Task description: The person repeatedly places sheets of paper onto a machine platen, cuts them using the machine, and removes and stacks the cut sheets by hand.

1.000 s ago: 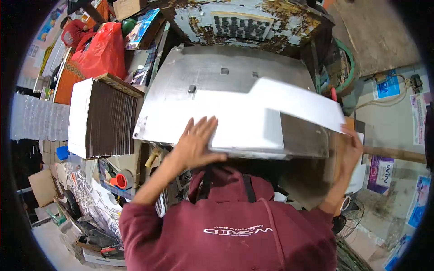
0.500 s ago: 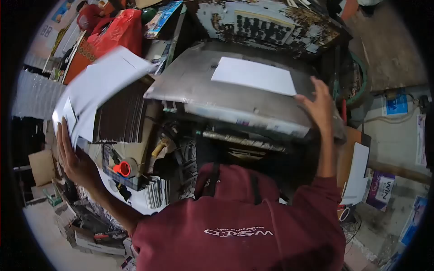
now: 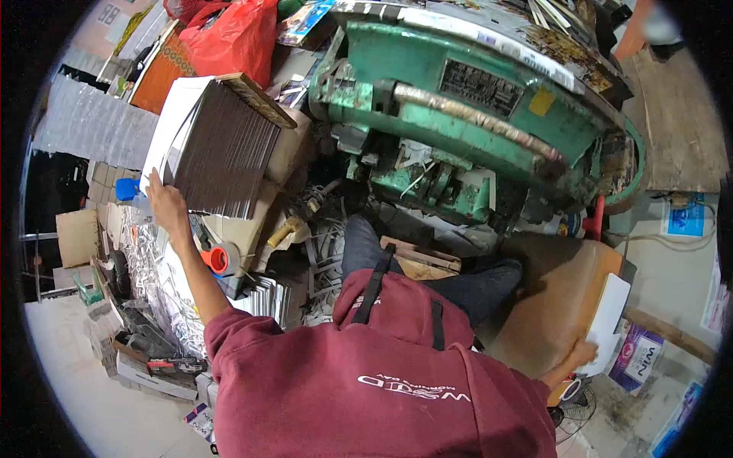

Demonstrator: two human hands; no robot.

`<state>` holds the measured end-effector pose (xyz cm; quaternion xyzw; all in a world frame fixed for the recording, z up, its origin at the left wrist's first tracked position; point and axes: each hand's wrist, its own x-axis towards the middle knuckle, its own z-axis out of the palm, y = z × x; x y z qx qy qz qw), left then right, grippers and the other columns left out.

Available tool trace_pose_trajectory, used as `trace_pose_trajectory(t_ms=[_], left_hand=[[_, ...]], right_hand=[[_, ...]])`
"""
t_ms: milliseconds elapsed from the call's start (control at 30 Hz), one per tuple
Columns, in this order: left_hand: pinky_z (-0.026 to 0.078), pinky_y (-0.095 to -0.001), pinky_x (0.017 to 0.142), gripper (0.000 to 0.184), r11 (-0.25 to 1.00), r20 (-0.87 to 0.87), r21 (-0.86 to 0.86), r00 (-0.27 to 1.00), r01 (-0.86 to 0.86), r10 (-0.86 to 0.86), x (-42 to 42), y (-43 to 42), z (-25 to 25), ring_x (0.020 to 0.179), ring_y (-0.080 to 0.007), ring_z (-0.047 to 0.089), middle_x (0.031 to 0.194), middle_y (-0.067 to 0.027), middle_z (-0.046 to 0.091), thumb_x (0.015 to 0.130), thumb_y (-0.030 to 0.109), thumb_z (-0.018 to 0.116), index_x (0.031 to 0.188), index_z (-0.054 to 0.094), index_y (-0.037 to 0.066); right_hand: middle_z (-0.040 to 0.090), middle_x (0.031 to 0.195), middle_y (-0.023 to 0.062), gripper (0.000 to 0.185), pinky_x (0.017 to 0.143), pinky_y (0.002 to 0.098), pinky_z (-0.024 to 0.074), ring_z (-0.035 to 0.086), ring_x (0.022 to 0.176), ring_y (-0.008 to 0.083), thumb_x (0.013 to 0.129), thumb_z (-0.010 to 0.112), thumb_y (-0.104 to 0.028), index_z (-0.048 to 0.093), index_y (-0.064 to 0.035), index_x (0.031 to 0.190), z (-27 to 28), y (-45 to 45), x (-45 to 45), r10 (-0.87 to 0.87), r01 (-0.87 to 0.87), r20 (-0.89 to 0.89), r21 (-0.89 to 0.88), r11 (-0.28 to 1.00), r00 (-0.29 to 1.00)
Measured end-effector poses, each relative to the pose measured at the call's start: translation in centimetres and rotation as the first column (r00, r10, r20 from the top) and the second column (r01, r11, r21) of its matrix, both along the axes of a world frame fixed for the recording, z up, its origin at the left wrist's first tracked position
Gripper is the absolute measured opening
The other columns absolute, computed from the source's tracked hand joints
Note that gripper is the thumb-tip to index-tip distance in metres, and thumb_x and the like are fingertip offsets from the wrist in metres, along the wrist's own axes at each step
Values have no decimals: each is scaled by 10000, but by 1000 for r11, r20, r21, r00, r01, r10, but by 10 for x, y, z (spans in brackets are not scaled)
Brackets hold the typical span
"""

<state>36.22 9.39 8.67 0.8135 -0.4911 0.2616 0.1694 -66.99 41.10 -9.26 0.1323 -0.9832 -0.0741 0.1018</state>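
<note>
two hands wide apart: left hand (image 3: 169, 210) at near edge of stack (image 3: 229, 156), which stands just beyond; right hand (image 3: 580, 356) beside white sheets (image 3: 608, 317). cannot tell if either pinches. stack might topple if left hand pushes carelessly.

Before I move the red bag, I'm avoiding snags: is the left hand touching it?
Apart: the head view shows the white-faced stack between the left hand and red bag.

Open air runs from the left hand (image 3: 168, 204) over the legs (image 3: 489, 284) and brown surface (image 3: 557, 286) to the right hand (image 3: 578, 357), while the green machine (image 3: 427, 72) blocks the front, the stack (image 3: 229, 156) stands before the left hand, and a yellow-handled tool (image 3: 282, 231) lies just beside the stack.
</note>
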Motion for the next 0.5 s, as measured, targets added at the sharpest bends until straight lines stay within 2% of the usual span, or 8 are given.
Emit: trace_pose_trajectory(t_ms=[33, 133, 167, 300, 367, 400, 433, 500], left_hand=[[382, -497, 1104, 515, 999, 43, 4, 999, -32, 32, 3, -5, -3, 1296, -452, 481, 1400, -226, 534, 899, 69, 460, 1412, 480, 29], [392, -475, 1099, 493, 961, -61, 178, 973, -210, 224, -24, -13, 7, 1290, -430, 498, 1401, -221, 538, 941, 162, 485, 1416, 480, 31], [386, -484, 1101, 581, 948, -18, 238, 975, -211, 222, -13, -17, 2, 1321, -426, 473, 1444, -213, 502, 995, 422, 467, 1445, 463, 54], [344, -556, 1110, 931, 891, 39, 245, 922, -382, 385, -27, -15, 0, 1389, -505, 347, 1552, -239, 343, 889, 798, 371, 1508, 400, 104], [337, -553, 1115, 909, 929, 116, 137, 937, -344, 330, 14, -9, -27, 1379, -531, 343, 1552, -270, 318, 900, 783, 372, 1508, 401, 108], [334, -552, 1118, 899, 945, 157, 84, 941, -316, 300, 28, -8, -36, 1374, -543, 340, 1552, -285, 305, 906, 775, 373, 1509, 401, 109], [342, -538, 1114, 837, 962, -72, 75, 960, -264, 269, 7, -12, -22, 1353, -549, 364, 1486, -357, 356, 940, 700, 421, 1441, 478, 32], [350, -520, 1111, 790, 994, -121, -25, 987, -106, 102, 35, -9, -30, 1336, -546, 386, 1422, -400, 398, 955, 639, 464, 1373, 527, -28]], right_hand=[[558, 1153, 323, 706, 883, 554, 502, 587, 1051, 492, 763, 792, -470, 539, 55, 1161, 9, 5, 18, -87, 87, -4, 59, 994, 996], [547, 1161, 306, 593, 878, 536, 507, 581, 1065, 492, 798, 785, -309, 502, 33, 1191, -4, 44, 14, 101, -93, 73, -98, 991, 992], [556, 1129, 282, 453, 878, 532, 497, 583, 1057, 485, 830, 748, -197, 524, 18, 1160, 0, 49, 18, 182, -174, 65, -117, 978, 981], [603, 1122, 258, 387, 862, 498, 497, 609, 1010, 426, 833, 727, -138, 574, 15, 1154, 7, 58, 12, 294, -291, 34, -78, 954, 955], [661, 1053, 223, 349, 787, 446, 531, 657, 907, 349, 826, 740, -139, 625, 22, 1115, -3, 74, -5, 409, -412, -56, -70, 909, 911], [677, 992, 190, 322, 726, 405, 525, 649, 831, 294, 827, 751, -153, 649, 23, 1076, -3, 79, -17, 381, -355, 75, -235, 905, 922], [694, 931, 156, 298, 665, 364, 518, 641, 754, 240, 828, 762, -167, 672, 25, 1038, 0, 84, -30, 362, -266, 207, -383, 885, 909], [693, 753, 58, 283, 588, 267, 479, 595, 652, 114, 858, 776, -265, 740, -7, 970, -5, 108, -63, 470, -152, 366, -637, 756, 803]])
